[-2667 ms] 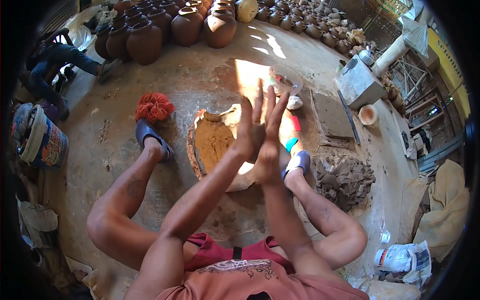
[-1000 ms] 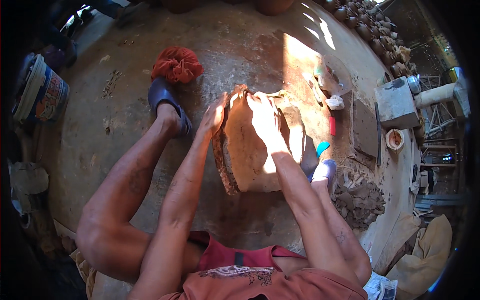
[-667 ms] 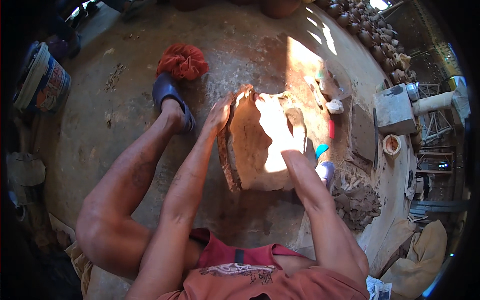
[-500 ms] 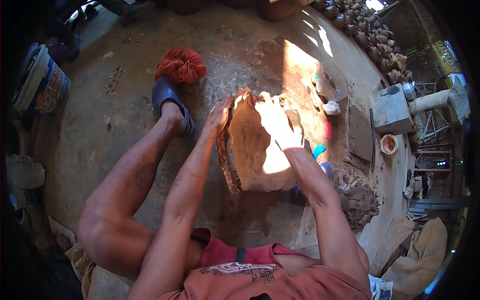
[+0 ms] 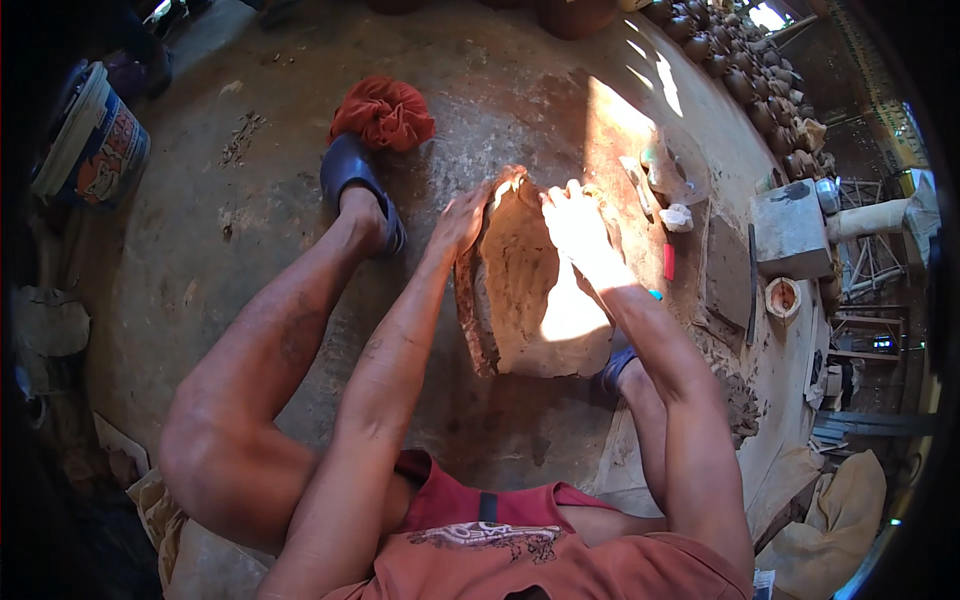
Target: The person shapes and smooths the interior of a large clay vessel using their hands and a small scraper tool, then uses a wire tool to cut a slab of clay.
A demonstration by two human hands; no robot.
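Between my legs lies a thick slab of wet brown clay (image 5: 520,275), with a darker, rough-edged block showing along its left side. At its far left edge, my left hand (image 5: 466,222) has its fingers curled over the clay. My right hand (image 5: 580,225) is brightly sunlit and grips the clay's far right part with bent fingers. Both thumbs are hard to make out. A strip of sunlight crosses the slab's lower right.
Beyond my left blue clog (image 5: 360,190) lies a bundled red cloth (image 5: 382,113). A bucket (image 5: 92,140) stands at the left. To the right are a plastic bag (image 5: 680,175), a red piece (image 5: 668,261), a flat board (image 5: 726,270) and a pale block (image 5: 790,228). Many clay pots (image 5: 745,75) line the far right.
The view has shifted a little, so most things sit further right. Both hands stay at the clay's far edge. My right forearm now covers most of the turquoise piece, and more of my right leg shows.
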